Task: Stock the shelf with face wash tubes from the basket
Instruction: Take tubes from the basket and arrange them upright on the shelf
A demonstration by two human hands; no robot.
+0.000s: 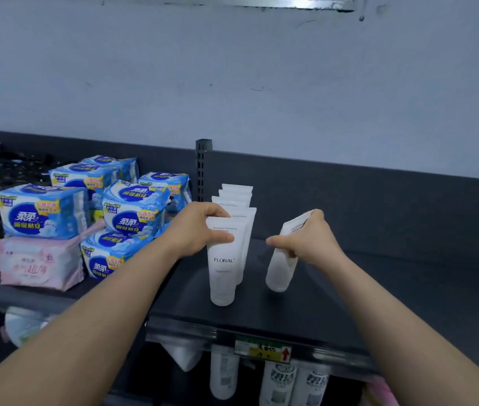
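Observation:
A row of several white face wash tubes (236, 197) stands cap-down on the dark shelf (378, 288), running back toward the rear panel. My left hand (200, 230) grips the front tube (223, 273), marked FLORAL, near its top. To the right, my right hand (308, 241) holds another white tube (279, 271), tilted, its cap at the shelf surface. The basket is out of sight.
Blue and pink packs of sanitary pads (91, 218) are stacked on the shelf to the left of a slotted upright post (201, 171). A price label (263, 350) hangs on the shelf's front edge. White bottles (279, 382) stand on the shelf below.

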